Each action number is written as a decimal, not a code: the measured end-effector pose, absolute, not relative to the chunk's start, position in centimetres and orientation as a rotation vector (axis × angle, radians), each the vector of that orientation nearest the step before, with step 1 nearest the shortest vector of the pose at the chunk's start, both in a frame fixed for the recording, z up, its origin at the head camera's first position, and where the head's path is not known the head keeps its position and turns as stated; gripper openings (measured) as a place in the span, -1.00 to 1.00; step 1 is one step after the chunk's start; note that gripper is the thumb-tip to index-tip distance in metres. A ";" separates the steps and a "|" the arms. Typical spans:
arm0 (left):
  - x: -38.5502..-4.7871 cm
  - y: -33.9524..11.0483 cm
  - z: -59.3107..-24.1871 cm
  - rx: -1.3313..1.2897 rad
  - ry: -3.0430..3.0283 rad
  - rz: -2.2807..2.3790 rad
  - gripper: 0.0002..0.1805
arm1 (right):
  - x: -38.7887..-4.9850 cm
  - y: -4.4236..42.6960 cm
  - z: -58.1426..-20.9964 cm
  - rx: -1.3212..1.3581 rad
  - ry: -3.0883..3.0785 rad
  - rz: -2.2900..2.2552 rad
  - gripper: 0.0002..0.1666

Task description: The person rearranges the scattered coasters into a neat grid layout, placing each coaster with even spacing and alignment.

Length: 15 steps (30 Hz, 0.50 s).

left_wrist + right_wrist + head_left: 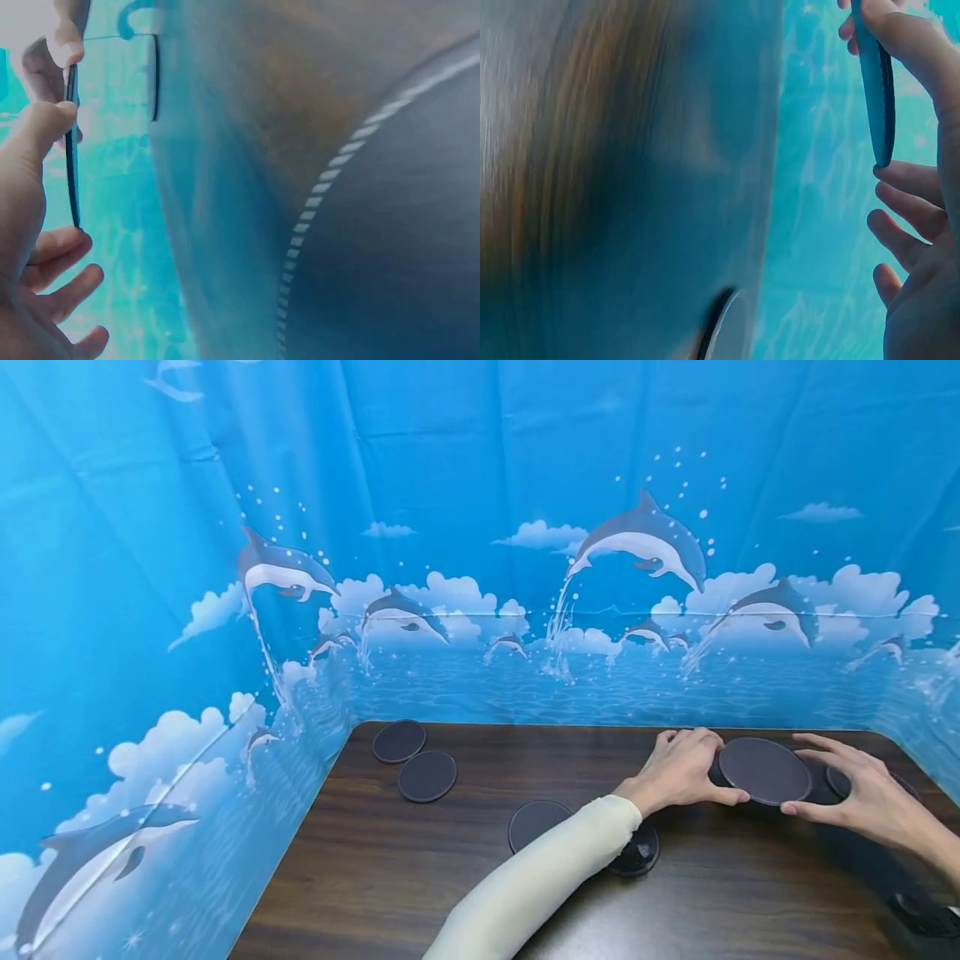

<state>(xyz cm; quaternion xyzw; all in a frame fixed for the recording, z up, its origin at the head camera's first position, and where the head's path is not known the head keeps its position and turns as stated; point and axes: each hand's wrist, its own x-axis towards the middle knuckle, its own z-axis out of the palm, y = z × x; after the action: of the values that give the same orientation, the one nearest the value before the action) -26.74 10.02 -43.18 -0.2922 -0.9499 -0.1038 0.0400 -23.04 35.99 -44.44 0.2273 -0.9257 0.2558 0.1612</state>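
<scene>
A round dark coaster with a stitched rim is held up above the far right of the table, between both hands. My left hand grips its left side, thumb at the lower edge. On the opposite side my right hand holds it between thumb and fingertips. Seen edge-on, the coaster stands between thumb and fingers in the left wrist view. The right wrist view also shows this coaster edge-on, touched by the thumb and a fingertip. Another coaster lies partly hidden behind the right hand.
Two coasters lie at the back left, one by the corner, the other nearer. Under the left forearm, a coaster and a shinier dark disc are partly covered. Dolphin-printed blue curtains border the brown table.
</scene>
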 end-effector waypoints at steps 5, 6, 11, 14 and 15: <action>-25.0 7.5 -43.0 -0.883 -2.851 -0.328 -0.12 | -22.1 34.2 -44.0 0.700 -2.614 0.769 0.13; -24.8 7.1 -43.0 -0.882 -2.838 -0.334 -0.12 | -22.0 33.9 -43.9 0.705 -2.612 0.777 0.14; -23.7 5.7 -43.0 -0.874 -2.798 -0.323 -0.10 | -21.6 32.7 -43.7 0.747 -2.581 0.846 0.17; -23.3 5.0 -43.0 -0.863 -2.789 -0.312 -0.10 | -21.4 32.1 -44.0 0.772 -2.563 0.901 0.16; -23.1 4.9 -43.0 -0.861 -2.788 -0.312 -0.10 | -21.3 32.0 -44.0 0.770 -2.566 0.917 0.16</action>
<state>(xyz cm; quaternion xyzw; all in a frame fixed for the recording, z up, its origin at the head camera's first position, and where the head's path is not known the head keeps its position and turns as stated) -23.14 4.87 -43.04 -0.2920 -0.9449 -0.1057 0.1035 -21.29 31.99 -44.05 0.2687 -0.8953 0.3200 0.1543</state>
